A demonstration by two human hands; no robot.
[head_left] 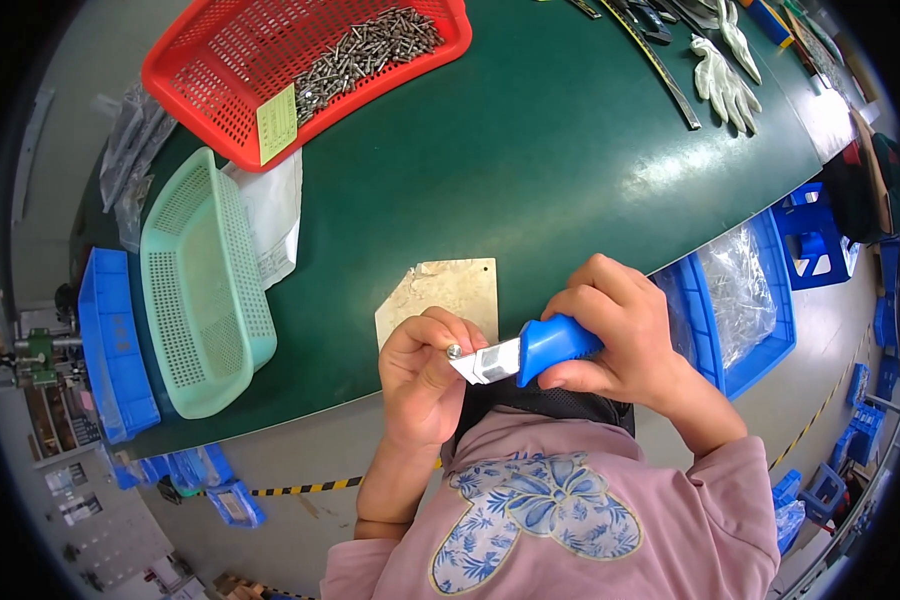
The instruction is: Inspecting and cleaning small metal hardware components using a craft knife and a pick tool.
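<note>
Left hand [422, 375], at 6 o'clock just off the counter [530, 160] edge: grip pinched tight on a small screw [454, 351], round silver head up, shank hidden by the fingers. Utility knife [525, 352], touching the screw at 3 o'clock: blue handle, bare silver blade. Right hand [620, 340]: grip fisted round the handle. Judgement: work in short, light strokes, blade angled clear of the left thumb, screw held steady.

Bright even overhead light; soft glare on green table [570, 150]; fisheye bending, dark vignette at rim; sharp centre.
</note>
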